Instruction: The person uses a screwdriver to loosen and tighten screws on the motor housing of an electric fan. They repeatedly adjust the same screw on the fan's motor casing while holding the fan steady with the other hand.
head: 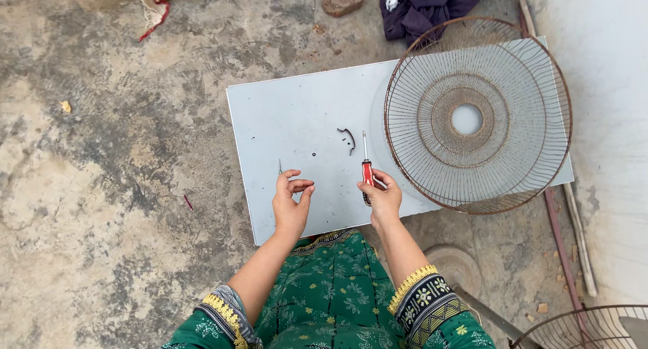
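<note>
My right hand point(383, 199) grips a screwdriver point(366, 167) with a red and black handle, its shaft pointing away from me over a pale grey board point(290, 119). My left hand point(291, 200) hovers over the board's near edge with fingers curled and thumb near the fingertips; I cannot tell whether it pinches something tiny. A small dark curved clip point(348, 138) lies on the board just beyond the screwdriver tip. A small screw point(280, 165) lies above my left hand. A rusty round wire fan guard point(478, 116) rests on the board's right half.
The board lies on rough concrete ground. A dark purple cloth point(425, 5) and a brick piece point(342, 1) sit beyond it. A second wire guard point(594, 329) shows at the bottom right, by a round base point(459, 268). A pale wall runs along the right.
</note>
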